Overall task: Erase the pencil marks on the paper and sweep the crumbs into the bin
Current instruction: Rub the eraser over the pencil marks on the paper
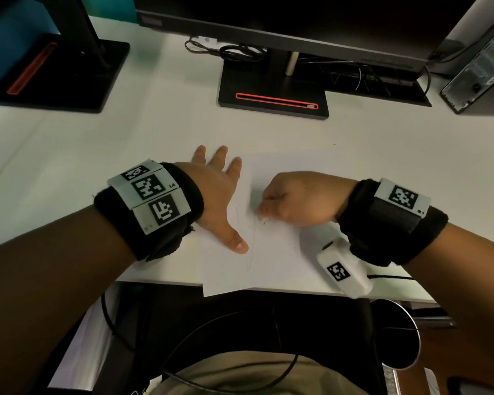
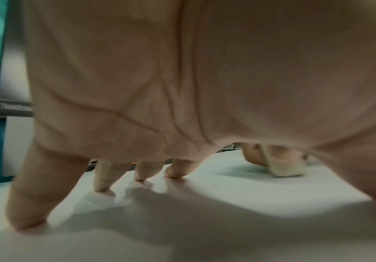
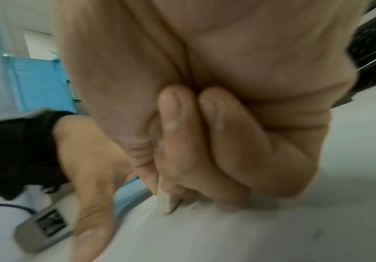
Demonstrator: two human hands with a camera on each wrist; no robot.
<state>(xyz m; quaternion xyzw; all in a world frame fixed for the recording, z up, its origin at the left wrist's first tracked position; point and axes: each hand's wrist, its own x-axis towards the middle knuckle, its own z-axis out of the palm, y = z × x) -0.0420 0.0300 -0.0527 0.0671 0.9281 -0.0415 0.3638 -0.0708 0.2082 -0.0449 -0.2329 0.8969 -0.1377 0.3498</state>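
A white sheet of paper (image 1: 271,252) lies at the desk's near edge, its lower corner hanging over. Faint pencil marks (image 1: 250,223) run down its middle. My left hand (image 1: 220,195) lies flat with spread fingers (image 2: 101,180) pressing on the paper's left side. My right hand (image 1: 294,198) is curled and pinches a small off-white eraser (image 1: 262,219), whose tip touches the paper beside the marks. The same eraser (image 3: 165,200) shows in the right wrist view and the eraser (image 2: 283,168) in the left wrist view. A few dark crumbs (image 3: 191,206) lie by its tip.
A monitor stand (image 1: 273,92) with a red slot sits behind the paper, another stand (image 1: 54,72) at far left. Cables (image 1: 228,51) lie behind. A computer case (image 1: 479,69) stands at far right. A round bin (image 1: 397,334) sits below the desk edge on the right.
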